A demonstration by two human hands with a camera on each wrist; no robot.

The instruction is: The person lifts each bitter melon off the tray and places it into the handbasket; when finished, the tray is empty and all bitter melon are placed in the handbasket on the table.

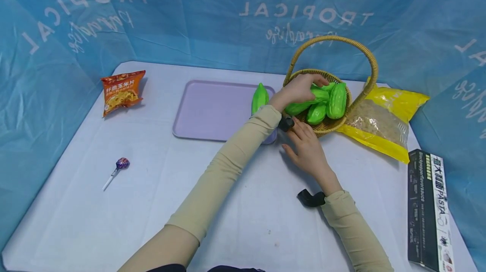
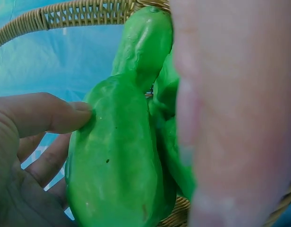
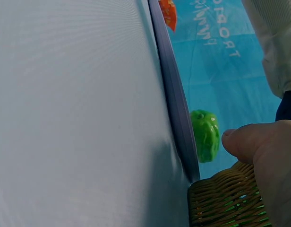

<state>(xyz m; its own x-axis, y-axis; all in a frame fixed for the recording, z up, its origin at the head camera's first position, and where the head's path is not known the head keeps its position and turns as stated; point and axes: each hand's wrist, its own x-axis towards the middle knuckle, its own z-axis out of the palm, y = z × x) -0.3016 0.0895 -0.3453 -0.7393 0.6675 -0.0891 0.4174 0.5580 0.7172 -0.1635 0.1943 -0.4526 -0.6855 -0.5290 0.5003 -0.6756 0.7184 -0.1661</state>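
At the far left of the table (image 1: 114, 204) lies one orange snack bag (image 1: 121, 91), flat and well apart from the hands; nearer to me there is one lollipop (image 1: 120, 164), lying on its side with the stick toward the table's edge. In the middle rests one lilac tray (image 1: 212, 109); one green gourd (image 1: 260, 97) lies on its right part, just beside the basket.

The left hand (image 1: 298, 90) reaches across into the wicker basket (image 1: 329, 125); its fingers (image 2: 46, 113) are curled around a green gourd in the basket (image 1: 303, 105), the thumb pressing one side and the other fingers the opposite side, so I judge it is a grip for lifting. The right hand (image 1: 307, 147) rests on the table with relaxed, nearly straight fingers that touch the basket's near wall and hold nothing; probably it steadies the basket so it does not slide.

In the basket I count about four gourds, the held one included; they overlap, so I cannot be sure. With the one on the tray that makes five. Right of the basket, partly under it, lies one yellow bag (image 1: 383, 122); at the far right edge one dark pasta box (image 1: 427, 211) lies flat.
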